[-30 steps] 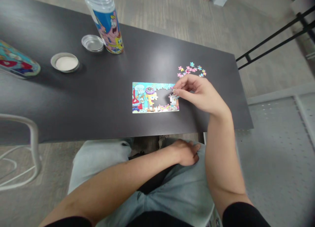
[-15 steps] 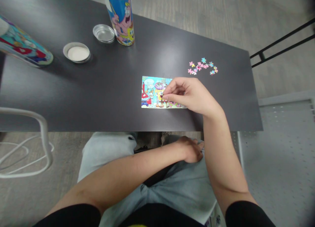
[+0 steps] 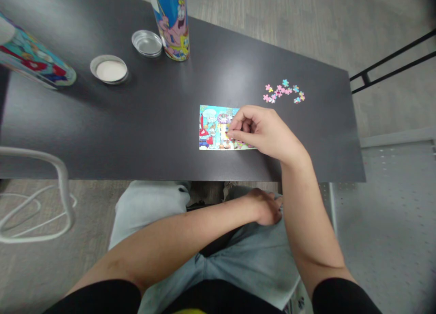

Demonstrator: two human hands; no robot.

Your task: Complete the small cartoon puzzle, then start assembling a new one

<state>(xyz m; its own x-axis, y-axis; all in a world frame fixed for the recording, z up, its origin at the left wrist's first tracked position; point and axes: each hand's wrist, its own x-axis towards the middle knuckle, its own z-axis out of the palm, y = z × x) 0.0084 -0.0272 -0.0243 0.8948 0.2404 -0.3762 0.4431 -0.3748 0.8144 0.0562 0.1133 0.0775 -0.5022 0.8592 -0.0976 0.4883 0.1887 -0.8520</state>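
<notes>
My right hand [image 3: 260, 130] is over the right part of a colourful cartoon jigsaw puzzle [image 3: 208, 128] on the dark table. Thumb and forefinger are pinched on a small puzzle piece [image 3: 227, 133], mostly covered by the fingertips, at the middle of the picture. The hand hides the puzzle's right part. Below the table edge, my left hand [image 3: 265, 207] lies on my right thigh, fingers stretched out and holding nothing. Several loose puzzle pieces [image 3: 279, 91], mostly pink and blue, are scattered beyond my right hand.
A cartoon-printed can [image 3: 175, 30] stands at the back of the table [image 3: 153, 137], beside a round metal lid [image 3: 147, 43]. Another lid with a white inside [image 3: 111, 71] lies nearer, with a second printed can [image 3: 37, 60] at far left. A white tube frame [image 3: 61, 182] juts in at left.
The view has shifted slightly. My right hand stays over the puzzle with its fingertips still pinched, and my left hand has not moved from my thigh.
</notes>
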